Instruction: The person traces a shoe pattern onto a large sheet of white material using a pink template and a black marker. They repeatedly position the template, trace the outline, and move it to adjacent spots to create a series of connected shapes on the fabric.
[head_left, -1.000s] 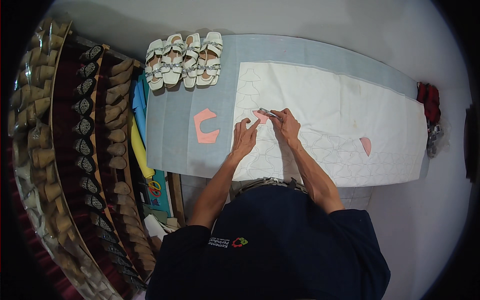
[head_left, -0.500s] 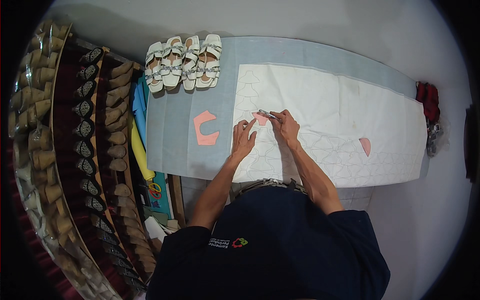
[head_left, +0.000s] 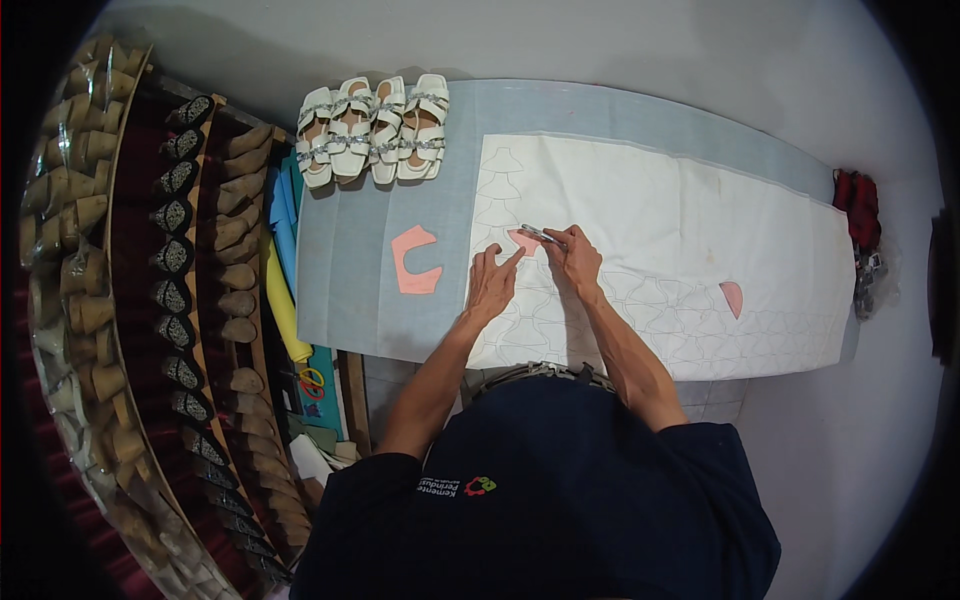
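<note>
A white sheet (head_left: 640, 195) lies across the table, with rows of repeated outlines drawn along its left side and near part. On its left part rests a small pink pattern piece (head_left: 523, 244). My left hand (head_left: 492, 284) is open, its index finger stretched onto this piece and the other fingers resting on the sheet. Pinched in my right hand (head_left: 578, 264) is a silver pen (head_left: 541, 236), slanting left over the pattern piece's upper edge. Whether its tip touches the sheet is too small to tell.
A pink C-shaped piece (head_left: 404, 278) lies on the grey-blue table cover (head_left: 345, 285); a pink half-round piece (head_left: 733, 300) lies right on the sheet. White sandals (head_left: 350, 155) stand at the back left. Racks of wooden shoe lasts (head_left: 238, 277), rolled material (head_left: 283, 300) and scissors (head_left: 313, 380) are leftward.
My left index finger has stretched further onto the pink pattern piece. The whole view has shifted slightly, and the pen stays at the piece's upper edge.
</note>
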